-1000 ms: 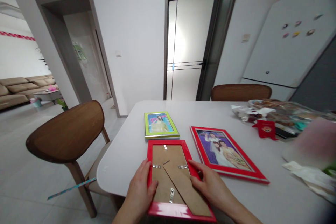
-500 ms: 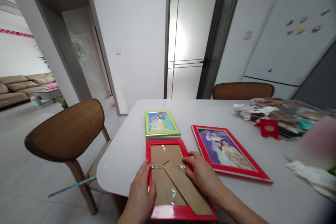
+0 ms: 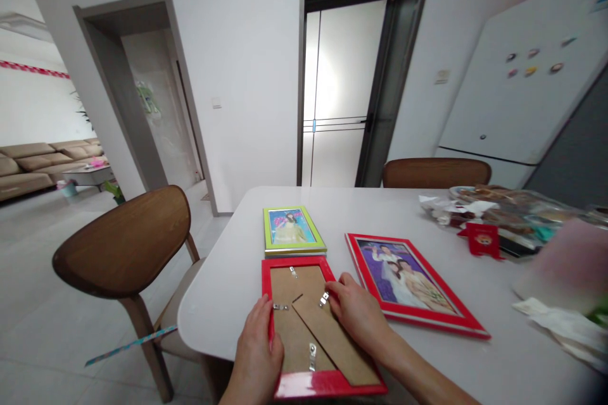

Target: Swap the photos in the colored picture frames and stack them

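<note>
A red photo frame [image 3: 327, 383] lies face down at the table's near edge, its brown backing board [image 3: 294, 329] and metal clips showing. My left hand [image 3: 259, 348] grips the frame's left side, thumb over the edge. My right hand [image 3: 358, 313] is at the right side, fingers bent together at the right metal clip [image 3: 323, 299], which sits at a slant. The top clip [image 3: 293, 272] and bottom clip [image 3: 312, 356] are also visible. A green photo frame [image 3: 293, 247] lies face up just beyond. To the right lies another red frame [image 3: 418, 278] with a group photo.
On the white table [image 3: 218, 285], plastic bags [image 3: 513, 202], a red card [image 3: 483, 240], a pink translucent object [image 3: 558, 266] and white tissue [image 3: 560, 329] sit at the right. Brown chairs stand at the left [image 3: 128, 240] and far side [image 3: 437, 172].
The right metal clip has turned from nearly level to a slant under my right fingers. My left hand keeps its hold. The camera view has shifted slightly.
</note>
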Available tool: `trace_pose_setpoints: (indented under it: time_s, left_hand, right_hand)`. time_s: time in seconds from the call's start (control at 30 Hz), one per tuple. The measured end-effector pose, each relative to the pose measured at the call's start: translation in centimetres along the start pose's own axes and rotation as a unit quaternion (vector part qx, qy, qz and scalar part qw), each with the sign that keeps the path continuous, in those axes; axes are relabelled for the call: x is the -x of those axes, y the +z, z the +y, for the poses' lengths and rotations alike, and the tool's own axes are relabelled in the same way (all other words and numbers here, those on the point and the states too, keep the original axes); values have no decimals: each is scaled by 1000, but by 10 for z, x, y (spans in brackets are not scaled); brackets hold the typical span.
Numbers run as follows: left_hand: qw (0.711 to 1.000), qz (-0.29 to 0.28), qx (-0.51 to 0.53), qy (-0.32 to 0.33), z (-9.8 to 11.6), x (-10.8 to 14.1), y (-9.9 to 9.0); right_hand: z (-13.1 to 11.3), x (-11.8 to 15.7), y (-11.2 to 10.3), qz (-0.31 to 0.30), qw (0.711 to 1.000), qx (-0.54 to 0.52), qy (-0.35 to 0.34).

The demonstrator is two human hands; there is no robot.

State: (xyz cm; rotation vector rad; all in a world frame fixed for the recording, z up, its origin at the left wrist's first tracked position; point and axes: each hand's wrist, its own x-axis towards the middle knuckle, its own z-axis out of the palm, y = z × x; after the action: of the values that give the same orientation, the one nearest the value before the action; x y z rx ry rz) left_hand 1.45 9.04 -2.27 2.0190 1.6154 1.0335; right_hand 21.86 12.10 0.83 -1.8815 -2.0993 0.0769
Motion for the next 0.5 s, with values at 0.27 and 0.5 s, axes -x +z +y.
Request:
trace_pose_setpoints:
  time_s: [0.27, 0.5]
  left_hand:
    - [1000, 8, 16, 0, -4, 1, 3]
    - [1000, -3, 21, -3, -3, 3, 3]
  right_hand:
    - [-32, -41, 16, 16, 996, -40, -76]
    - [-40, -54, 28, 7, 998, -34, -58]
